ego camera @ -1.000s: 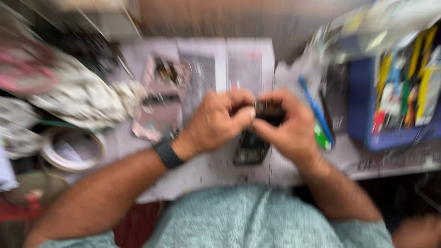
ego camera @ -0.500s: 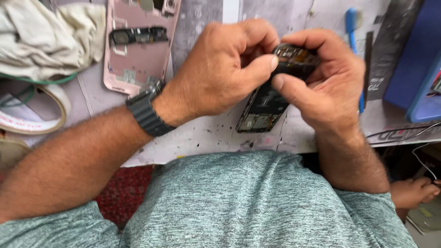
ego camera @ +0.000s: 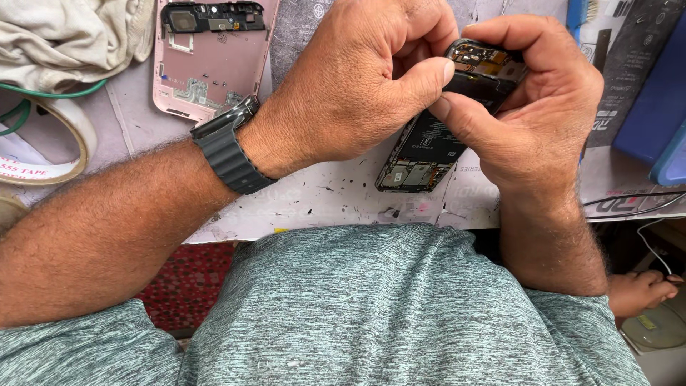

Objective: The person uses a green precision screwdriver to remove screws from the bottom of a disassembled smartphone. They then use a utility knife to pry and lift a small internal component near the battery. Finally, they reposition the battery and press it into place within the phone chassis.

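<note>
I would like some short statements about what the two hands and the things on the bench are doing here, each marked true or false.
1. Both hands hold the opened black phone. True: the left hand and right hand grip its upper end.
2. The left wrist is bare. False: it wears a dark wristwatch.
3. A pink phone frame lies on the bench left of the hands. True.
4. The phone lies flat with nobody touching it. False: its top is lifted in the fingers, its lower end by the work mat.
5. A roll of tape sits at the far left. True.
</note>
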